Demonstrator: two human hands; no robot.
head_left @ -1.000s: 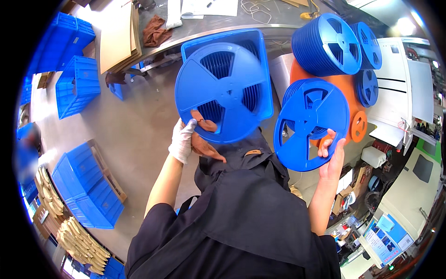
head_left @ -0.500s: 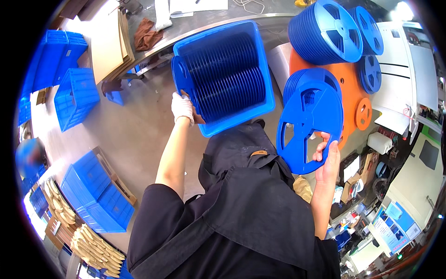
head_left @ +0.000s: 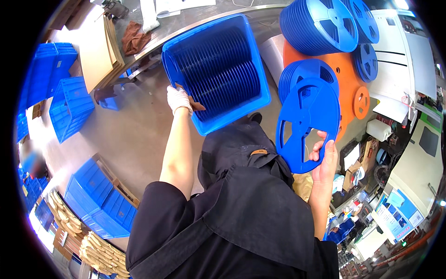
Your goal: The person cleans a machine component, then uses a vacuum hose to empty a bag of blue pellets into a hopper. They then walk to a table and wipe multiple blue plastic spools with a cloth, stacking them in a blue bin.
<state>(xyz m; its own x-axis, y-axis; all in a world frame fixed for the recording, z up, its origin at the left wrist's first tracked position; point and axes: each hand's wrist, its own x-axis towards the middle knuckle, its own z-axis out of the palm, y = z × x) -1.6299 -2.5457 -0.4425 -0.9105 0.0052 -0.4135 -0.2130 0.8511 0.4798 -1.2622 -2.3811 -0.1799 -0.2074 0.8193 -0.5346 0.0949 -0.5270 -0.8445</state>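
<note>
Blue plastic reel point(head_left: 306, 123) hangs at three o'clock, its lower rim pinched by the bare right hand point(head_left: 324, 160). Gloved left hand point(head_left: 179, 100), fingers curled over the blue crate's point(head_left: 260, 74) near wall at eleven o'clock, should steady it; the reel is best kept upright, parallel to the packed reels point(head_left: 218, 69).

Factory floor: stacked blue crates point(head_left: 69, 109), blue reels point(head_left: 320, 25), steel bench point(head_left: 195, 18)

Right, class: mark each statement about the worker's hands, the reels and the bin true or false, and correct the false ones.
1. The right hand holds a blue reel. True.
2. The left hand is bare. False: it wears a white glove.
3. The blue bin stands empty. False: it holds a row of blue reels on edge.
4. The left hand rests at the bin's near corner. True.
</note>
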